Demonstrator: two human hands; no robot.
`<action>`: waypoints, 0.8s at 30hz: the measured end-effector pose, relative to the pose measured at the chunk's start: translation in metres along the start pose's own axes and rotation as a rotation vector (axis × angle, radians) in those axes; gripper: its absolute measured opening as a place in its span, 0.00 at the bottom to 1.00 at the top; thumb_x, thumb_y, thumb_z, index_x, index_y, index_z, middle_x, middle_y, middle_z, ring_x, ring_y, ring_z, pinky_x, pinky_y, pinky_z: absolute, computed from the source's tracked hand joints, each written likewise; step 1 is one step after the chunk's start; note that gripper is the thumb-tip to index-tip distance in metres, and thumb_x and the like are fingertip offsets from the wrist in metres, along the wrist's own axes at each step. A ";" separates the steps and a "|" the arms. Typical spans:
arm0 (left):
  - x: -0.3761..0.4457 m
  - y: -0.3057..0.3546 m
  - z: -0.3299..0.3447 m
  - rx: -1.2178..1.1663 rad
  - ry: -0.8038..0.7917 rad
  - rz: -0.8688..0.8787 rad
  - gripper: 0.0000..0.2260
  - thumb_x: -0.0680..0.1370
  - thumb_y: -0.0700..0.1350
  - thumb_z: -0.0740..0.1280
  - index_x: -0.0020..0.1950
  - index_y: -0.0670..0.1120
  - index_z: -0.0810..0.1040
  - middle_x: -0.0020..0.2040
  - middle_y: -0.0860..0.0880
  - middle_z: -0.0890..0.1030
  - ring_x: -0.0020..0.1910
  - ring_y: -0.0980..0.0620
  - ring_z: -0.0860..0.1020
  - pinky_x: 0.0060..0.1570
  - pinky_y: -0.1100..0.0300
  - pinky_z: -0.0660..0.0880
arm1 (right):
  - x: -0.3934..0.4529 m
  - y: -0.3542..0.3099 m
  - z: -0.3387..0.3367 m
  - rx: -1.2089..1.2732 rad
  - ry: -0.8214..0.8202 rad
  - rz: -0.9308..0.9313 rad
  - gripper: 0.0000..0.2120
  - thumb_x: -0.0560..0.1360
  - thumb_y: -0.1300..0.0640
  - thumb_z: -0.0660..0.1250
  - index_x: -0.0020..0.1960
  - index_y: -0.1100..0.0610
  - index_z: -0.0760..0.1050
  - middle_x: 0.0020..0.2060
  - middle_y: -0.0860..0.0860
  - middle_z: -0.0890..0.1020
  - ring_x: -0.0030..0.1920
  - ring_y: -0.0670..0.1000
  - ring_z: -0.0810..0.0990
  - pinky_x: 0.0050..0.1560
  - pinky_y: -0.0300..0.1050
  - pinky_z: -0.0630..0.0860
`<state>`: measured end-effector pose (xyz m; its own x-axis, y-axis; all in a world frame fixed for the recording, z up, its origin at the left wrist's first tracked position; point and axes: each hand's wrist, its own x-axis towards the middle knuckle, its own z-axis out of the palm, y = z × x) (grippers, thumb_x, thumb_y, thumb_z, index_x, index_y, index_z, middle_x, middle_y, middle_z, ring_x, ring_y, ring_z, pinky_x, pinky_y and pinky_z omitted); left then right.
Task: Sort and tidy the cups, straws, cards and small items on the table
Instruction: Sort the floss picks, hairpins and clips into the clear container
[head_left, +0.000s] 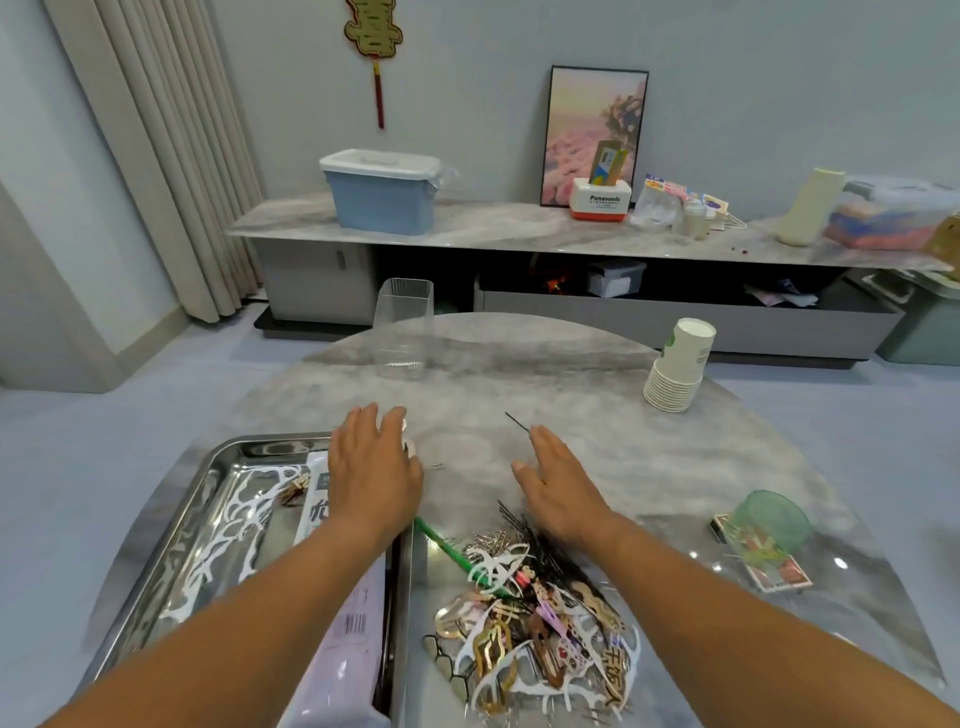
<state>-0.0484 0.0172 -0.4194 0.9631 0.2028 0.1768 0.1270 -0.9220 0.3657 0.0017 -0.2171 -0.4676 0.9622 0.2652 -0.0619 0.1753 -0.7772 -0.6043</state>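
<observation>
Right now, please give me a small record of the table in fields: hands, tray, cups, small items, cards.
left hand: fingers straight, over the tray's far right corner and small white pieces
right hand: flat, open, fingertips near a thin black pin
tray: metal, left side, holds white cut-outs and packets
cups: paper cup stack far right; clear container far centre; green cup lies on cards
small items: mixed pile, near centre

Pale grey-blue walls (779, 78) and floor (78, 441); beige pleated curtains (156, 156) hang at left. A long, low marble-topped grey cabinet (519, 228) lines the far wall, a framed pink-sky picture (587, 119) leaning at its back edge.
</observation>
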 end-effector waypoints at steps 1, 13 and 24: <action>0.005 -0.005 -0.003 -0.011 -0.018 -0.002 0.27 0.82 0.48 0.62 0.80 0.48 0.60 0.80 0.43 0.59 0.80 0.43 0.52 0.78 0.48 0.50 | 0.011 0.000 -0.001 -0.024 -0.011 -0.001 0.32 0.85 0.42 0.52 0.83 0.54 0.47 0.83 0.48 0.48 0.81 0.47 0.45 0.78 0.43 0.44; 0.107 -0.014 0.016 0.239 -0.383 -0.288 0.31 0.83 0.62 0.44 0.79 0.44 0.61 0.74 0.35 0.66 0.74 0.37 0.64 0.76 0.40 0.53 | 0.087 -0.002 0.021 -0.138 -0.096 -0.181 0.25 0.86 0.43 0.49 0.79 0.50 0.65 0.79 0.46 0.63 0.80 0.44 0.56 0.80 0.46 0.47; 0.084 -0.053 -0.019 0.136 -0.187 -0.232 0.16 0.80 0.43 0.61 0.68 0.43 0.70 0.62 0.42 0.78 0.60 0.40 0.76 0.61 0.47 0.71 | 0.036 -0.081 0.026 0.240 0.102 -0.063 0.16 0.81 0.48 0.65 0.37 0.52 0.78 0.33 0.48 0.82 0.36 0.48 0.80 0.43 0.51 0.79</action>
<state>0.0212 0.0897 -0.4064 0.9300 0.3604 -0.0723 0.3667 -0.8964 0.2489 0.0172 -0.1299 -0.4417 0.9692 0.2402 0.0551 0.1929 -0.6002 -0.7762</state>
